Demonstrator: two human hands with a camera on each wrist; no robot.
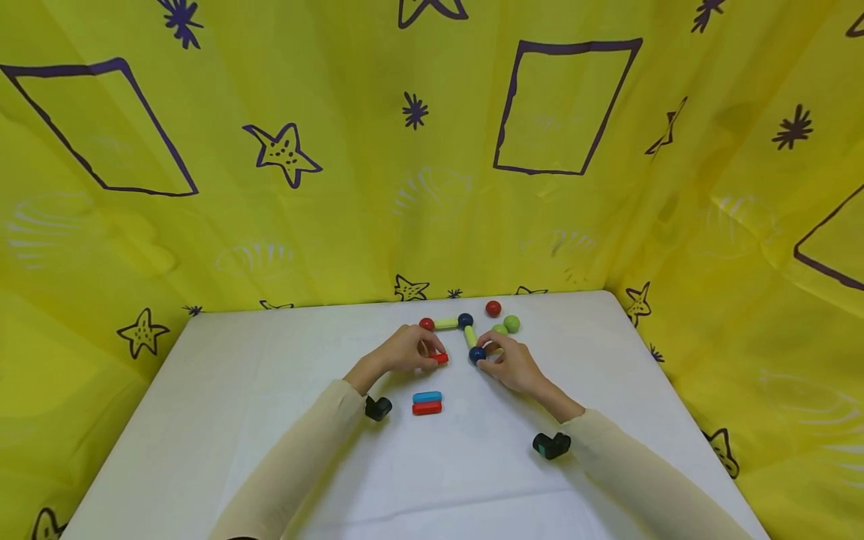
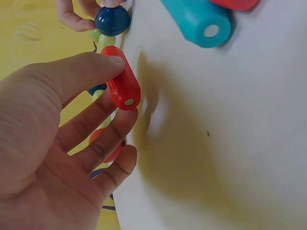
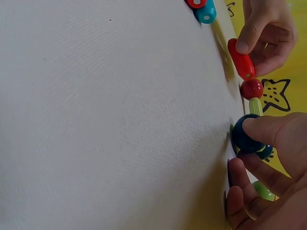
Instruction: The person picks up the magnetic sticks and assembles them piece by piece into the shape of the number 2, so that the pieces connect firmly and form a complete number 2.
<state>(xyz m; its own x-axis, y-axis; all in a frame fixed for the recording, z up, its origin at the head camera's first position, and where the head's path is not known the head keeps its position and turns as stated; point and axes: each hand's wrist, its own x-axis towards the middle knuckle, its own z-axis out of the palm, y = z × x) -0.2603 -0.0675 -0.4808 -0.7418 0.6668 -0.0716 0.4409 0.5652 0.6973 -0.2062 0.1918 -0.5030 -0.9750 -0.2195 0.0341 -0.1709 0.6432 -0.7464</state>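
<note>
My left hand point(image 1: 407, 349) pinches a short red rod point(image 2: 125, 85) between thumb and fingers; a pale dot shows on the rod's end. On the right, my right hand point(image 1: 517, 367) holds a dark blue ball point(image 3: 247, 134) with thumb and fingertips. That ball joins a light green rod point(image 1: 470, 337), which runs to a second dark blue ball point(image 1: 465, 321). From there another light green rod point(image 1: 446, 324) leads left to a red ball point(image 1: 427, 324), forming a bent chain. In the head view, a gap separates the held red rod from the held ball.
Nearer me on the white table point(image 1: 270, 450) lie a blue rod point(image 1: 427, 397) and a red rod point(image 1: 427, 409), side by side. A loose red ball point(image 1: 493, 308) and two green balls point(image 1: 511, 323) sit beyond my right hand. Yellow patterned cloth point(image 1: 364, 217) surrounds the table.
</note>
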